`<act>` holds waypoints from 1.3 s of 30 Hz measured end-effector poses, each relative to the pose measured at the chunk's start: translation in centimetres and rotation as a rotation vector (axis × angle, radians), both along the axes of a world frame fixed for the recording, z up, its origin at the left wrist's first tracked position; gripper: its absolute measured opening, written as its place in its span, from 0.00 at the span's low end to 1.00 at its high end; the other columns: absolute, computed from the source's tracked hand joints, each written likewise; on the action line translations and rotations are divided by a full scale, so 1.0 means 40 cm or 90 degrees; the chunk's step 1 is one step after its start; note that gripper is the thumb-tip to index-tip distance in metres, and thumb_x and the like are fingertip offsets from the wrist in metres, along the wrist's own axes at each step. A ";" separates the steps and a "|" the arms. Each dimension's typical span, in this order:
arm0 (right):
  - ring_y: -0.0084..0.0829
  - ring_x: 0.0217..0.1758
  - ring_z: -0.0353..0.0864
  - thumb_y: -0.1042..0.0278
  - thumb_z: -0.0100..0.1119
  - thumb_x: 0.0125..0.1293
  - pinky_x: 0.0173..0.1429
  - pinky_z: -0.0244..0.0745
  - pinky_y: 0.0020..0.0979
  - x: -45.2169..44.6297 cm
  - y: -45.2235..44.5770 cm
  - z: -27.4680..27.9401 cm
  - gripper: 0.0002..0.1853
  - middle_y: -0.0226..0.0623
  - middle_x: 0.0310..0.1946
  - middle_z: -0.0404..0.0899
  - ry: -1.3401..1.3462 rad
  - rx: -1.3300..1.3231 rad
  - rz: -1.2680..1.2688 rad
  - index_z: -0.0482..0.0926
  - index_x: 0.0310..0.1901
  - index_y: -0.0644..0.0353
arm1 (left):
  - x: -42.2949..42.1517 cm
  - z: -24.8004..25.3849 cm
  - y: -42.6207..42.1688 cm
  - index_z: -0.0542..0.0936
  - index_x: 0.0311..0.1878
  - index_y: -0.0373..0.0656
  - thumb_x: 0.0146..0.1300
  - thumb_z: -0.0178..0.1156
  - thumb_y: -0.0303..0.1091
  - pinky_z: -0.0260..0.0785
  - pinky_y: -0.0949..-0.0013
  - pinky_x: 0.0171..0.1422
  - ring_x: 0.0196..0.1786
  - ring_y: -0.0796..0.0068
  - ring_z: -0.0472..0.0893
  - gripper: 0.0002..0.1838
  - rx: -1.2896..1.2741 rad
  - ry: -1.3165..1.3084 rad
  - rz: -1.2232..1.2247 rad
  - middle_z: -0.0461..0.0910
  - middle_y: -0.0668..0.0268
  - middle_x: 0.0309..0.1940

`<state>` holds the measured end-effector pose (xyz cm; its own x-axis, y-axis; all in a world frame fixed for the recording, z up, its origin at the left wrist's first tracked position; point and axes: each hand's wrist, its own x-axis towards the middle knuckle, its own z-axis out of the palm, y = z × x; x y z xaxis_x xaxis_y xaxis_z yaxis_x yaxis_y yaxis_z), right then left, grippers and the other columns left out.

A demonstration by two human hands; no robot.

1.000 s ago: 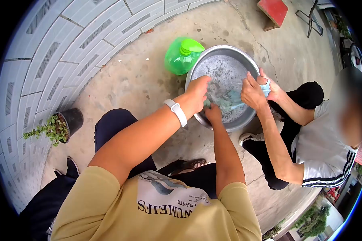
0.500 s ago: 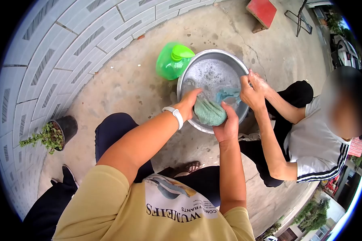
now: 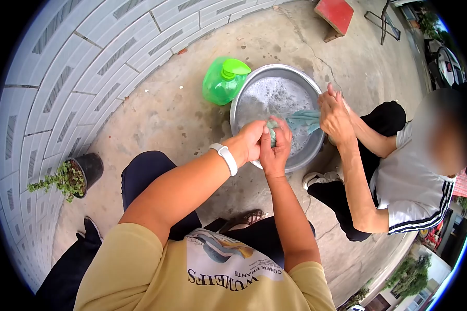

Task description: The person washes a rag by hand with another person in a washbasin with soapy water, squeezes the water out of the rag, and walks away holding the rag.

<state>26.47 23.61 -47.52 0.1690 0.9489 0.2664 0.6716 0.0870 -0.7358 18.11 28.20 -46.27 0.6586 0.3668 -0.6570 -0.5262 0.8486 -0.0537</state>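
A green cloth [image 3: 272, 132] is bunched up between my two hands over the near part of a metal basin [image 3: 307, 161]. My left hand [image 3: 250, 139], with a white band on its wrist, closes round the cloth from the left. From the right, my right hand [image 3: 276, 150] wraps its fingers over it, so most of the cloth is hidden. Foamy, greyish water [image 3: 280, 96] fills the basin. A co-worker's hands [image 3: 336, 115] grip a blue-green cloth [image 3: 303, 120] at the basin's right rim; part of it hangs over the water.
Against the basin's left side stands a green pump bottle [image 3: 224, 83]. A potted plant [image 3: 83, 176] sits by the tiled wall [image 3: 62, 103]. At the back are a red stool [image 3: 335, 16] and a folding frame [image 3: 384, 23]. The co-worker [image 3: 415, 171] crouches on the right.
My hands have come together and squeezed the green cloth, which was spread wider between them. The co-worker's hands have shifted slightly right, with more of the blue-green cloth stretched out.
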 end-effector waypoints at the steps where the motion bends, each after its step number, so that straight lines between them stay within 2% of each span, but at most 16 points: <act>1: 0.49 0.53 0.66 0.68 0.55 0.57 0.58 0.59 0.41 0.004 0.008 0.001 0.07 0.43 0.44 0.74 0.000 0.000 -0.003 0.74 0.31 0.63 | 0.001 0.000 0.002 0.73 0.38 0.41 0.65 0.39 0.36 0.70 0.65 0.47 0.39 0.71 0.75 0.13 0.017 -0.009 0.001 0.75 0.62 0.35; 9: 0.43 0.38 0.71 0.70 0.52 0.59 0.44 0.66 0.37 0.046 0.027 0.015 0.07 0.43 0.31 0.75 0.010 0.094 -0.057 0.72 0.28 0.66 | 0.011 0.030 -0.029 0.64 0.51 0.37 0.66 0.39 0.36 0.64 0.65 0.57 0.49 0.68 0.71 0.15 0.036 0.006 -0.028 0.69 0.59 0.48; 13: 0.39 0.28 0.71 0.68 0.49 0.61 0.36 0.67 0.33 0.060 0.030 0.008 0.10 0.43 0.24 0.73 0.048 0.030 -0.123 0.71 0.27 0.66 | 0.017 0.010 -0.041 0.63 0.51 0.35 0.67 0.39 0.35 0.65 0.64 0.57 0.49 0.66 0.72 0.15 0.067 0.035 -0.057 0.69 0.56 0.48; 17: 0.30 0.21 0.65 0.64 0.47 0.64 0.30 0.63 0.29 0.065 0.036 0.011 0.14 0.38 0.18 0.69 0.119 -0.019 -0.173 0.69 0.25 0.65 | 0.013 0.011 -0.049 0.62 0.49 0.33 0.66 0.40 0.33 0.64 0.63 0.58 0.39 0.67 0.74 0.14 0.060 0.037 -0.066 0.70 0.54 0.43; 18: 0.30 0.21 0.65 0.64 0.47 0.64 0.30 0.63 0.29 0.070 0.037 0.010 0.14 0.38 0.18 0.69 0.118 -0.019 -0.173 0.69 0.25 0.65 | 0.013 0.012 -0.052 0.62 0.48 0.32 0.65 0.41 0.32 0.64 0.63 0.58 0.35 0.68 0.73 0.13 0.059 0.042 -0.066 0.70 0.55 0.40; 22: 0.22 0.23 0.63 0.62 0.47 0.65 0.28 0.61 0.27 0.098 0.042 -0.013 0.15 0.29 0.18 0.67 0.248 -0.068 -0.171 0.68 0.25 0.63 | 0.009 0.010 -0.060 0.65 0.46 0.35 0.65 0.43 0.32 0.62 0.63 0.59 0.36 0.69 0.74 0.11 0.076 0.077 -0.111 0.71 0.57 0.38; 24: 0.21 0.23 0.63 0.62 0.47 0.65 0.28 0.61 0.27 0.100 0.048 -0.023 0.14 0.26 0.19 0.66 0.309 -0.088 -0.180 0.68 0.25 0.62 | 0.007 0.003 -0.062 0.67 0.48 0.36 0.65 0.44 0.35 0.59 0.63 0.62 0.44 0.68 0.74 0.13 0.137 0.106 -0.174 0.73 0.59 0.42; 26: 0.19 0.23 0.62 0.63 0.47 0.65 0.29 0.60 0.26 0.094 0.055 -0.027 0.13 0.23 0.20 0.66 0.585 -0.125 -0.275 0.68 0.24 0.58 | 0.004 0.000 -0.059 0.66 0.52 0.37 0.65 0.43 0.37 0.56 0.63 0.63 0.49 0.67 0.72 0.17 0.198 0.120 -0.222 0.71 0.58 0.47; 28: 0.19 0.24 0.64 0.62 0.48 0.64 0.30 0.61 0.25 0.082 0.061 -0.006 0.12 0.23 0.20 0.67 0.657 -0.157 -0.329 0.69 0.25 0.58 | 0.001 0.013 -0.057 0.65 0.56 0.38 0.66 0.43 0.39 0.54 0.63 0.64 0.55 0.66 0.69 0.20 0.260 0.135 -0.271 0.69 0.58 0.53; 30: 0.18 0.25 0.65 0.62 0.49 0.64 0.32 0.62 0.24 0.088 0.064 -0.007 0.11 0.23 0.20 0.67 0.729 -0.189 -0.385 0.70 0.26 0.58 | 0.004 0.038 -0.060 0.56 0.65 0.43 0.66 0.41 0.43 0.45 0.61 0.68 0.65 0.64 0.59 0.26 0.279 0.356 -0.279 0.58 0.58 0.63; 32: 0.20 0.29 0.70 0.62 0.47 0.64 0.36 0.66 0.23 0.137 0.045 -0.067 0.11 0.28 0.24 0.73 0.661 -0.153 -0.447 0.71 0.31 0.60 | -0.028 0.056 -0.040 0.50 0.68 0.51 0.66 0.40 0.45 0.37 0.60 0.70 0.70 0.63 0.47 0.28 0.300 0.387 -0.207 0.47 0.59 0.68; 33: 0.32 0.40 0.75 0.62 0.52 0.60 0.46 0.69 0.29 0.240 0.013 -0.196 0.14 0.40 0.36 0.77 0.443 -0.270 -0.392 0.73 0.42 0.63 | -0.036 0.014 -0.030 0.48 0.68 0.54 0.66 0.40 0.45 0.33 0.60 0.70 0.71 0.63 0.43 0.28 0.287 0.392 -0.162 0.42 0.60 0.69; 34: 0.32 0.40 0.75 0.62 0.52 0.60 0.46 0.69 0.29 0.245 0.000 -0.204 0.14 0.40 0.36 0.77 0.443 -0.270 -0.393 0.73 0.42 0.63 | -0.044 0.024 -0.020 0.44 0.68 0.49 0.64 0.41 0.39 0.40 0.62 0.69 0.69 0.64 0.49 0.31 0.238 0.419 -0.103 0.47 0.58 0.68; 36: 0.42 0.52 0.70 0.63 0.57 0.54 0.57 0.64 0.35 0.249 -0.035 -0.210 0.23 0.48 0.48 0.72 -0.217 -0.388 -0.259 0.70 0.51 0.65 | -0.065 -0.001 -0.004 0.42 0.69 0.48 0.60 0.45 0.36 0.38 0.63 0.70 0.70 0.64 0.47 0.35 0.177 0.411 -0.042 0.43 0.58 0.69; 37: 0.48 0.57 0.66 0.62 0.61 0.47 0.60 0.61 0.36 0.251 -0.045 -0.227 0.33 0.53 0.54 0.67 -0.230 -0.426 -0.269 0.65 0.56 0.67 | -0.068 -0.030 -0.001 0.42 0.69 0.48 0.60 0.45 0.36 0.38 0.63 0.70 0.70 0.64 0.47 0.35 0.179 0.413 -0.043 0.43 0.58 0.69; 39: 0.48 0.59 0.65 0.63 0.60 0.47 0.61 0.60 0.36 0.248 -0.062 -0.263 0.33 0.53 0.55 0.65 -0.203 -0.426 -0.221 0.64 0.56 0.67 | -0.075 -0.052 -0.005 0.50 0.67 0.46 0.60 0.48 0.36 0.36 0.60 0.70 0.70 0.65 0.47 0.33 0.174 0.343 0.010 0.48 0.60 0.68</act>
